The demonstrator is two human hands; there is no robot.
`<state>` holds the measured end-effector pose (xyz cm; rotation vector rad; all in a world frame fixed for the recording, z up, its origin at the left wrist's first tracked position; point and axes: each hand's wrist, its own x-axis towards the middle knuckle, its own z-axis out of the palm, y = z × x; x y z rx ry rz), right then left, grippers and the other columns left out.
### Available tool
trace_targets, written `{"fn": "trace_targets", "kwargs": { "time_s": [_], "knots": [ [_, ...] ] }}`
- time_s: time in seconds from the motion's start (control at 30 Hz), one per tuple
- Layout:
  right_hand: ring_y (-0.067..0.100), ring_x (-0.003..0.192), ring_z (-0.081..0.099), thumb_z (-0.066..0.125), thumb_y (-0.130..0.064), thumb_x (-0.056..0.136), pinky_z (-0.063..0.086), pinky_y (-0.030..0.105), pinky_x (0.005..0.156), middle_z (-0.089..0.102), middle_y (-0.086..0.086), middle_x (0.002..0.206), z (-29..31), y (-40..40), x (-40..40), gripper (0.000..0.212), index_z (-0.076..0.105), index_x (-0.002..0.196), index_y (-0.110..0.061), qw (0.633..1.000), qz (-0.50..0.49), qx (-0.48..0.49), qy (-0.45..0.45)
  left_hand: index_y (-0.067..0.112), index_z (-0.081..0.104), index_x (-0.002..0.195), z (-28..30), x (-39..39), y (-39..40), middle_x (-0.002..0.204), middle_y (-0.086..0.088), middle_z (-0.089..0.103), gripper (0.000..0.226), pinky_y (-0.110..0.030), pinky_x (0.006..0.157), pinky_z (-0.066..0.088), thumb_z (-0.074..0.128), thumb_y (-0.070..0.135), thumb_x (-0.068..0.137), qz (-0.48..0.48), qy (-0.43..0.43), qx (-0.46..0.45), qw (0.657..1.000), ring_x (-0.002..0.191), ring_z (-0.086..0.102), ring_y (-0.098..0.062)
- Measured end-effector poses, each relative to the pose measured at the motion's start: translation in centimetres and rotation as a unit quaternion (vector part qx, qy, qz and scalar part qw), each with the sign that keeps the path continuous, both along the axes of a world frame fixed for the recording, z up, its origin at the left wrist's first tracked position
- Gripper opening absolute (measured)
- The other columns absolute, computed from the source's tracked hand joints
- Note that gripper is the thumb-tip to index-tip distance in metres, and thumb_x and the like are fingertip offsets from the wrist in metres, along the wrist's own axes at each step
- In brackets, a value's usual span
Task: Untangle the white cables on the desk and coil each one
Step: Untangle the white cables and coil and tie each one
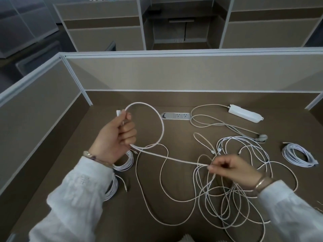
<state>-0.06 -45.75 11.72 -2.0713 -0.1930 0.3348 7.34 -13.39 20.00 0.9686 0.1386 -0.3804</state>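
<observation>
Desk (108, 215): brown top, walled by beige partition panels (174, 74) with pale trim at 12 and 9 o'clock. Socket strip (176, 116): silver, recessed in the desk at 12 o'clock, two outlets visible. Power adapter (244, 113): white, oblong, lying at 2 o'clock. Further cubicles (104, 25): same beige panelling, beyond the partition at 12 o'clock.

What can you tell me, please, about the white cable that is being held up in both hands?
The white cable is thin and looks braided. The left hand grips it by its white plug end and holds one round loop upright above the desk. From the loop a taut stretch runs to the right hand, which pinches it. Beyond that it drops into the loose tangle on the desk.
</observation>
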Motion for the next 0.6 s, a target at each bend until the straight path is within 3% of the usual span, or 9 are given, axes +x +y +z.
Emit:
{"fn": "trace_targets", "kwargs": {
  "time_s": [0.13, 0.2, 0.27, 0.37, 0.5, 0.6],
  "knots": [
    [0.005, 0.062, 0.056, 0.058, -0.084, 0.057, 0.046, 0.023, 0.065, 0.067, 0.007, 0.07, 0.5, -3.3, 1.3, 0.076, 0.072, 0.079, -0.013, 0.998, -0.029, -0.055, 0.001, 0.021, 0.05, 0.07, 0.1, 0.3, 1.6, 0.052, 0.009, 0.011, 0.034, -0.015, 0.033, 0.014, 0.037, 0.035, 0.098, 0.01, 0.006, -0.006, 1.0, 0.047, 0.005, -0.006],
    [0.005, 0.058, 0.053, 0.056, -0.085, 0.056, 0.045, 0.026, 0.063, 0.065, 0.003, 0.064, 0.7, -4.0, 1.9, 0.072, 0.071, 0.074, -0.017, 0.995, -0.049, -0.085, -0.005, 0.021, 0.051, 0.069, -0.1, 0.1, 1.4, 0.057, 0.009, 0.008, 0.035, -0.015, 0.031, 0.015, 0.037, 0.035, 0.098, -0.009, 0.007, -0.002, 1.0, 0.046, 0.005, -0.006],
    [0.005, 0.051, 0.047, 0.056, -0.073, 0.067, 0.043, 0.031, 0.058, 0.057, -0.005, 0.053, 1.3, -3.6, 2.4, 0.052, 0.066, 0.064, -0.023, 0.987, -0.088, -0.125, -0.049, 0.02, 0.052, 0.068, -0.4, -0.2, 1.0, 0.058, 0.009, 0.008, 0.033, -0.015, 0.031, 0.015, 0.039, 0.036, 0.095, -0.036, 0.007, 0.007, 0.999, 0.045, 0.005, -0.006],
    [0.016, 0.053, 0.05, 0.063, -0.048, 0.079, 0.042, 0.033, 0.06, 0.058, -0.002, 0.055, 3.1, -1.7, 2.7, 0.029, 0.063, 0.062, -0.024, 0.965, -0.18, -0.126, -0.141, 0.018, 0.052, 0.071, -1.1, -0.6, 0.1, 0.052, 0.009, 0.016, 0.031, -0.018, 0.034, 0.01, 0.041, 0.036, 0.093, -0.081, -0.008, 0.031, 0.996, 0.045, 0.007, -0.007],
    [0.01, 0.052, 0.041, 0.071, -0.024, 0.083, 0.036, 0.022, 0.055, 0.053, 0.006, 0.053, 6.7, 3.5, 2.2, 0.018, 0.071, 0.069, -0.012, 0.931, -0.268, -0.043, -0.245, 0.016, 0.05, 0.074, -1.6, -1.3, -1.6, 0.051, 0.007, 0.019, 0.03, -0.016, 0.039, 0.008, 0.04, 0.034, 0.096, -0.118, -0.033, 0.066, 0.99, 0.039, 0.013, -0.005],
    [0.006, 0.051, 0.036, 0.069, -0.023, 0.084, 0.032, 0.022, 0.052, 0.051, 0.003, 0.051, 7.6, 7.4, 2.0, 0.018, 0.072, 0.072, -0.009, 0.928, -0.29, 0.013, -0.233, 0.014, 0.049, 0.076, -1.8, -1.8, -3.0, 0.052, 0.005, 0.018, 0.03, -0.013, 0.039, 0.011, 0.039, 0.033, 0.097, -0.133, -0.039, 0.082, 0.987, 0.039, 0.014, -0.005]
  ]
}}
